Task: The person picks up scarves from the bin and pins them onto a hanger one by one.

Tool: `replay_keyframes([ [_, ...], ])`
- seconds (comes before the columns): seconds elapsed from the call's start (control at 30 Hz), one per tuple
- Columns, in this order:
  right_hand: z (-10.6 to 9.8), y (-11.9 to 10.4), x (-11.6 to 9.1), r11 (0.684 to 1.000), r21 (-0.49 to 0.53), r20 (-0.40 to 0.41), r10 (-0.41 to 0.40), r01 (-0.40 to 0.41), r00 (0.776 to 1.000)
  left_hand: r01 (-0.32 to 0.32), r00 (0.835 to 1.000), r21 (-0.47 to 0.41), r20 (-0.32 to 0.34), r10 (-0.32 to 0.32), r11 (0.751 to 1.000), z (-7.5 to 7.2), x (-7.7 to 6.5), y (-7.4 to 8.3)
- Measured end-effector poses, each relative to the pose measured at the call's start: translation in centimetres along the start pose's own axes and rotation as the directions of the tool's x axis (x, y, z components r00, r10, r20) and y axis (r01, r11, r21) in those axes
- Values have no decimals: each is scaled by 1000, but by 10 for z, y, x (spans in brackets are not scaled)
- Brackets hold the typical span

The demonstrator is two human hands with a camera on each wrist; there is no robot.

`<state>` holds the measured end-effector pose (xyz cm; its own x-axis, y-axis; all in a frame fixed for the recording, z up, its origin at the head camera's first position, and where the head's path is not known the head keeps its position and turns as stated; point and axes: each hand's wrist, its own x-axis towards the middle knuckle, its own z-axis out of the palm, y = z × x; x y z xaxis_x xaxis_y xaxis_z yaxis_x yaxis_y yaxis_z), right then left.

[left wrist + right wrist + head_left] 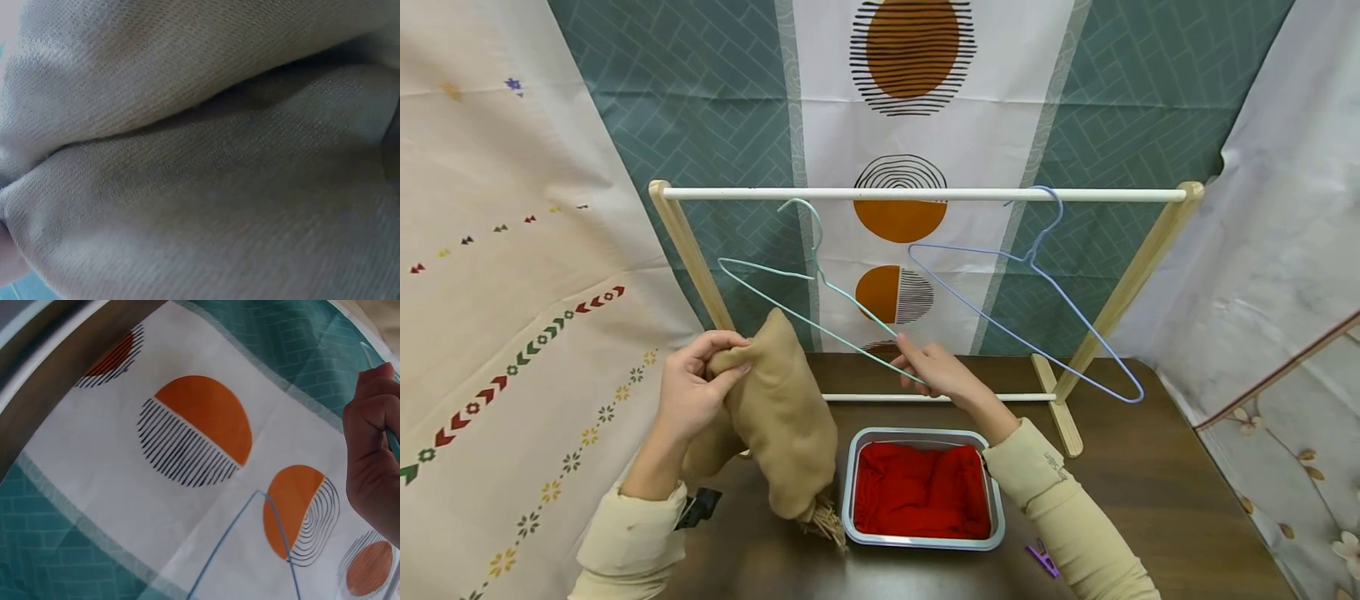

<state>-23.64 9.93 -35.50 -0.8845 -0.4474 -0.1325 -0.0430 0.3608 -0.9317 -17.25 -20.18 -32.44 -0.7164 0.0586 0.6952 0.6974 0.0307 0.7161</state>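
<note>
My left hand (pixel 694 385) pinches a folded tan scarf (pixel 782 408) near its top, left of the middle. The scarf hangs down to a fringed end, and its cloth (pixel 200 206) fills nearly all of the left wrist view. At the right corner of a mint-green wire hanger (pixel 767 292), my right hand (pixel 934 368) grips the wire. This hand (pixel 378 450) also shows at the right edge of the right wrist view. The hanger is tilted, its hook close to the white rod (pixel 917 195); whether the hook touches the rod I cannot tell.
A blue wire hanger (pixel 1022 258) hangs from the rod at the right. The rack's wooden legs (pixel 1120 287) stand on a brown table (pixel 1150 508). A grey tray (pixel 925 543) holds red cloth (pixel 921 492). Beside my right sleeve lies a purple clothespin (pixel 1042 558).
</note>
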Motion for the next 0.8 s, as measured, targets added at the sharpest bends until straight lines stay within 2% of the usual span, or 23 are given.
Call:
replay_keyframes([
  [0.23, -3, 16, -9, 999, -10, -12, -34, 34, 999, -57, 995, -101, 75, 65, 993, 2, 12, 11],
  [0.43, -5, 30, -16, 997, 27, -3, -76, 76, 997, -139, 984, -266, 72, 164, 954, 10, 27, 21],
  [0.5, -5, 34, -18, 994, 51, 4, -93, 93, 996, -136, 983, -311, 74, 167, 941, 13, 31, 21],
  [0.63, -6, 38, -23, 986, 99, 18, -137, 134, 990, -90, 988, -395, 82, 133, 914, 17, 33, 18],
  [0.8, -10, 44, -29, 971, 139, 10, -197, 193, 980, -62, 989, -435, 96, 115, 898, 20, 33, 16],
])
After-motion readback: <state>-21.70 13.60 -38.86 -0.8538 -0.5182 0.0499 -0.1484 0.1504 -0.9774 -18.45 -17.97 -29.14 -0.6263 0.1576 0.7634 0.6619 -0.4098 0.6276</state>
